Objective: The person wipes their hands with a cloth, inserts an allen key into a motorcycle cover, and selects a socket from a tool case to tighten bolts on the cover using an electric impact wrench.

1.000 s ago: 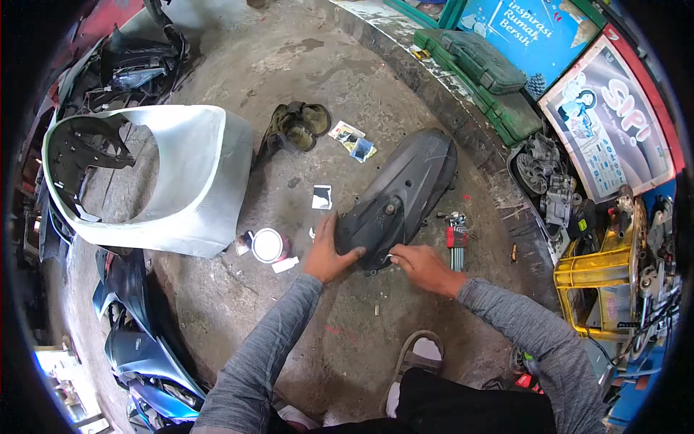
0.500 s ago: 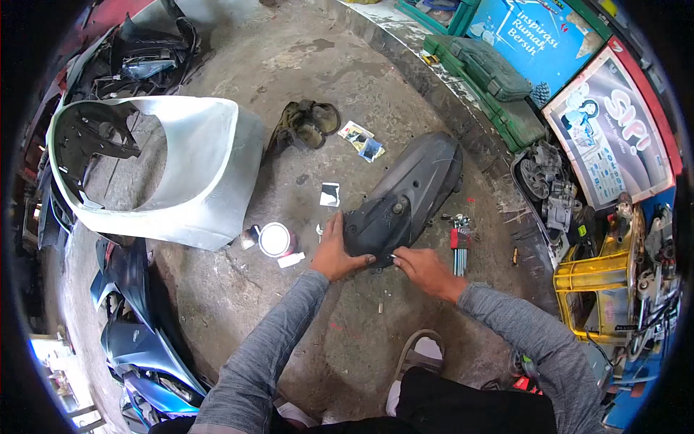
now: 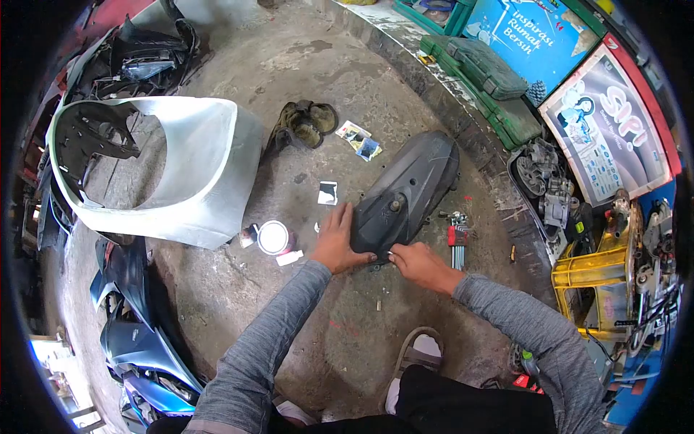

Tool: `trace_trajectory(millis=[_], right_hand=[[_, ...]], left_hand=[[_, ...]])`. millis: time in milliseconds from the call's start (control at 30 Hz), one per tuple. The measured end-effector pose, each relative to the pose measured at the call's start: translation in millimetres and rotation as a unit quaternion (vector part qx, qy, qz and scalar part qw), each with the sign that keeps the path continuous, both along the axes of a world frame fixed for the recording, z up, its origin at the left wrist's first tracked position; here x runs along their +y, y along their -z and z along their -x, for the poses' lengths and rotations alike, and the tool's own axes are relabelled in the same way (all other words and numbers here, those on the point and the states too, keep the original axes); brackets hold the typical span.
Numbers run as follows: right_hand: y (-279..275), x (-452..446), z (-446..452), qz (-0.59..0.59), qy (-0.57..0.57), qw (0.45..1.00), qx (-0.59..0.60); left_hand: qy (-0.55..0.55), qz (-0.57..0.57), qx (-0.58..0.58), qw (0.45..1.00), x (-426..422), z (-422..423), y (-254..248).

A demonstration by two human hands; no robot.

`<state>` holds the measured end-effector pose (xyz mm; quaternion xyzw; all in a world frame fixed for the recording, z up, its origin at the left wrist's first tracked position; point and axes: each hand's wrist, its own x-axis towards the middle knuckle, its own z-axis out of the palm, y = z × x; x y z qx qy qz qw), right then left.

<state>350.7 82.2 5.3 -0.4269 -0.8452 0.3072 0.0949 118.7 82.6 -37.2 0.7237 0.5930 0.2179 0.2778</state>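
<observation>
half spread, the left hand [image 3: 338, 244] touches the black cover [image 3: 416, 177]; the right hand [image 3: 422, 263] pinches a small pale piece [image 3: 390, 252].

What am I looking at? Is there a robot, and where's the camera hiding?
No robot here: those are a person's two bare hands. The camera is worn on that person's head, looking forward and down, so you see roughly from above. On the floor lies a black engine cover. The left hand touches its side, fingers spread. The right hand pinches a small pale thing at its near end; too little shows to name it. Nearby are a hex key set, a white-lidded tub and a big silvery body panel.
</observation>
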Motion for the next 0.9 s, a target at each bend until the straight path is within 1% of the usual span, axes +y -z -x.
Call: trace_trajectory(millis=[33,67,133,200,233,300,333,467,500,533,600,667,733,833,900], right_hand=[[0,0,0,-0.002,0.000,1.000,0.000],[1,1,0,-0.006,-0.009,1.000,0.006],[0,3,-1,-0.012,-0.018,1.000,0.013],[0,10,-4,-0.044,-0.076,0.996,-0.030],[0,12,-6,-0.045,-0.076,0.996,-0.029],[0,14,-8,-0.047,-0.114,0.992,-0.034],[-1,14,-8,-0.048,-0.114,0.992,-0.034],[5,8,-10,-0.128,-0.138,0.980,-0.059],[9,9,-11,-0.157,-0.151,0.973,-0.074],[12,10,-12,-0.156,-0.151,0.974,-0.073],[17,11,-12,-0.197,-0.166,0.964,-0.069],[18,12,-13,-0.202,-0.163,0.963,-0.064],[19,15,-14,-0.210,-0.162,0.962,-0.061],[24,17,-16,-0.220,-0.173,0.956,-0.085],[23,21,-17,-0.195,-0.198,0.957,-0.083]], left_hand=[[0.021,-0.022,0.027,0.999,1,-4,-2],[0.021,-0.024,0.027,0.999,0,-9,-5],[0.014,-0.034,0.127,0.991,-6,-22,-17],[0.008,-0.031,0.131,0.991,-6,-29,-17],[0.004,-0.025,0.135,0.991,-7,-32,-16],[-0.002,-0.018,0.143,0.990,-9,-35,-17],[-0.009,-0.013,0.150,0.989,-8,-36,-18],[-0.004,-0.017,0.144,0.989,-5,-38,-19],[0.012,-0.012,0.168,0.986,-4,-38,-23],[0.028,-0.006,0.192,0.981,-3,-38,-25],[0.039,-0.014,0.185,0.982,-1,-36,-19],[0.049,-0.025,0.177,0.983,1,-32,-13],[0.063,-0.048,0.140,0.987,2,-30,-8],[0.071,-0.040,0.147,0.986,5,-29,-2],[0.072,-0.042,0.150,0.985,5,-29,-1]])
